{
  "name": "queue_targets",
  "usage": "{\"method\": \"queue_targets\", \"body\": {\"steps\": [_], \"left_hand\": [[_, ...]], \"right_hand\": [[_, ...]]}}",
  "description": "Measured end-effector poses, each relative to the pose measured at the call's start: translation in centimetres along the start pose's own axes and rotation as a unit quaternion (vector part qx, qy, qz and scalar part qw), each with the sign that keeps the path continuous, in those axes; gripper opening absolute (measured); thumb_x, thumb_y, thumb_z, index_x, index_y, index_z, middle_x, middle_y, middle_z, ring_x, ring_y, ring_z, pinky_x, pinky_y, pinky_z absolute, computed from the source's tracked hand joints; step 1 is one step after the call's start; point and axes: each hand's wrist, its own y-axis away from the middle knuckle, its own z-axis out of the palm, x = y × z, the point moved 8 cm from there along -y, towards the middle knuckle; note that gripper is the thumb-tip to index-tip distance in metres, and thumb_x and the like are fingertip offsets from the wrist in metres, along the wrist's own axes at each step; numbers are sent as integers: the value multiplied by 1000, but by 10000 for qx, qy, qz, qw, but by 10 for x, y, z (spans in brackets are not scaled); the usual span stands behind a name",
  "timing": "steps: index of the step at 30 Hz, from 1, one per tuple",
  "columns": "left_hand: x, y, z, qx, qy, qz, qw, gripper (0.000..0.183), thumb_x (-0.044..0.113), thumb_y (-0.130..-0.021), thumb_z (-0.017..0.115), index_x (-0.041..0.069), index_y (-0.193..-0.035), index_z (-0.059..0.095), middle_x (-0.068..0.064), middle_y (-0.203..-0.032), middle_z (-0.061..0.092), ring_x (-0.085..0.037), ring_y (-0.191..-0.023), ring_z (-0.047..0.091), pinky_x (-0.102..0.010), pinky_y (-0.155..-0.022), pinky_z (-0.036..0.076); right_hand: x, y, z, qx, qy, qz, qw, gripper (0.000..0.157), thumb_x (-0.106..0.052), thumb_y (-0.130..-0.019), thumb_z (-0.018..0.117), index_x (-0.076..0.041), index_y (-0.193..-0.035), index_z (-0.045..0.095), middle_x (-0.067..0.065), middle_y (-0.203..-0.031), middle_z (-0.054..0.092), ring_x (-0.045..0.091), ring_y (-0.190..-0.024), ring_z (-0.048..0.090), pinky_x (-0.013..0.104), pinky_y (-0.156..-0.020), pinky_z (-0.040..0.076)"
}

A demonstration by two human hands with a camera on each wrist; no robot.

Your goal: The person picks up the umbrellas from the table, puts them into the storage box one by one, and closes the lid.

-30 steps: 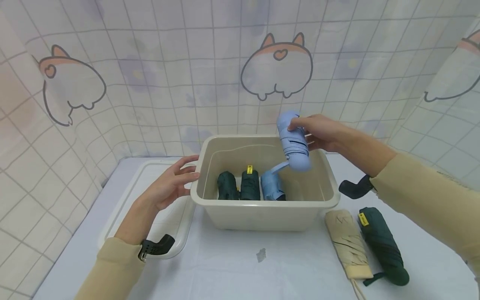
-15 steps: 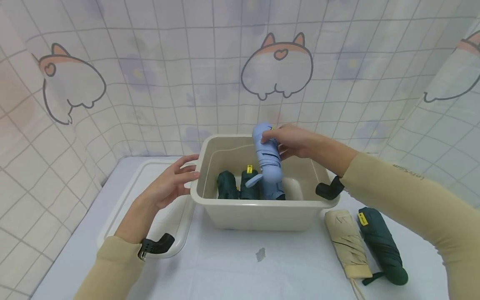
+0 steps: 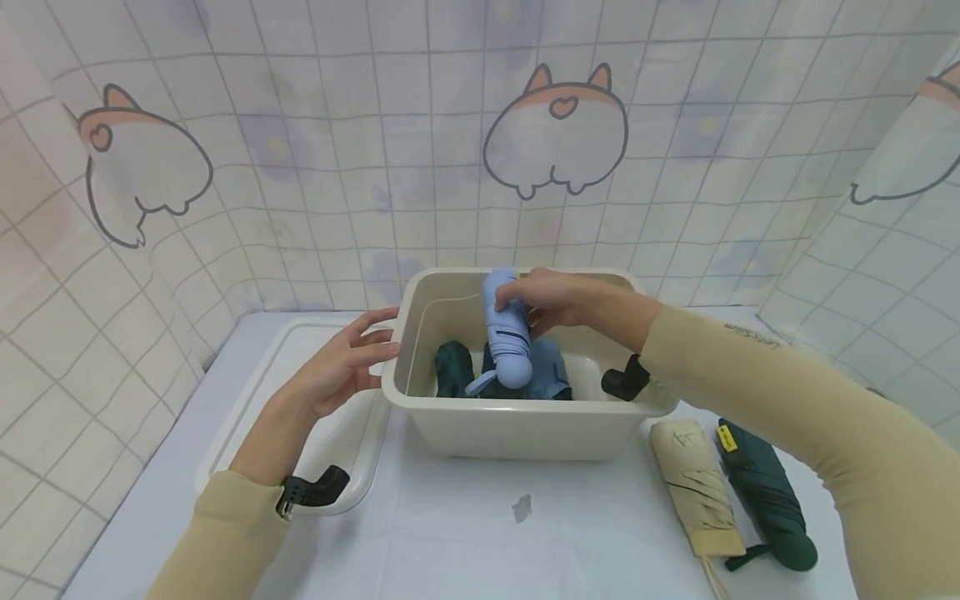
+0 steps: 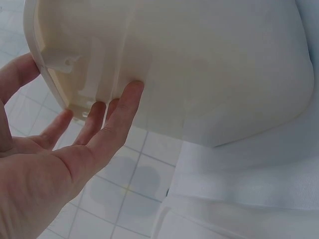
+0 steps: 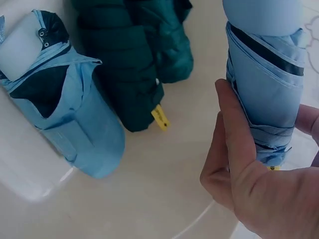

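My right hand (image 3: 551,296) grips a light blue folded umbrella (image 3: 507,333), fingers on one side and thumb on the other. It hangs tilted over the cream plastic bin (image 3: 525,435), its rounded end toward me and its strap dangling. Inside the bin lie two dark green folded umbrellas (image 3: 453,369) and, to their right, a blue one (image 3: 550,371). The held umbrella partly covers one green umbrella in the head view. With loosely extended fingers, my left hand (image 3: 341,371) touches the bin's left end, fingertips on the outer wall below the rim (image 4: 45,69).
A white lid (image 3: 341,454) lies on the table left of the bin, partly under my left forearm. Right of the bin lie a beige folded umbrella (image 3: 693,483) and a dark green one (image 3: 765,496). A grid-patterned curtain (image 3: 337,167) stands behind the bin.
My right hand has carried the light blue umbrella leftward and lower, from the bin's right side to above the green umbrellas. My left hand stays at the bin's left end.
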Motion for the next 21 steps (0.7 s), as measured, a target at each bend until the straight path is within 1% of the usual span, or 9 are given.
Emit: {"method": "queue_targets", "body": {"steps": [3, 7, 13, 18, 21], "left_hand": [[0, 0, -1, 7, -13, -6, 10000, 69, 11, -101, 62, 10, -160, 25, -23, -150, 42, -27, -121, 59, -44, -90, 56], [-1, 0, -1, 9, -27, 15, 10000, 69, 11, -101, 62, 10, -159, 25, -23, -150, 43, -28, -121, 59, -44, -90, 56], [-2, -1, -1, 6, -15, 46, 10000, 67, 11, -102, 61, 11, -159, 27, -23, -149, 44, -28, -121, 59, -44, -90, 56], [-2, -1, 0, -30, 24, 49, 10000, 67, 10, -102, 61, 10, -159, 27, -23, -149, 44, -28, -121, 59, -45, -90, 56], [-1, -1, 0, -33, 25, 71, 10000, 67, 10, -101, 61, 10, -159, 27, -23, -149, 44, -27, -120, 60, -44, -89, 57]], "right_hand": [[1, -5, 7, -125, 30, 88, 9999, 70, -19, -96, 63, 4, -151, 27, 25, -141, 43, 43, -127, 51, 54, -103, 47], [1, -11, 16, -267, -107, 108, 9995, 70, -15, -95, 64, 5, -150, 26, 27, -139, 44, 44, -125, 52, 55, -100, 49], [6, -20, 24, -282, -153, 163, 9994, 69, -12, -94, 66, 7, -149, 28, 28, -138, 44, 44, -124, 51, 57, -99, 49], [12, -24, 28, -415, -301, 199, 9985, 68, -9, -95, 64, 6, -149, 26, 28, -138, 42, 45, -127, 49, 59, -99, 48], [14, -24, 30, -557, -224, 219, 9980, 65, -10, -96, 63, 9, -147, 27, 30, -139, 42, 46, -127, 49, 57, -97, 50]]}}
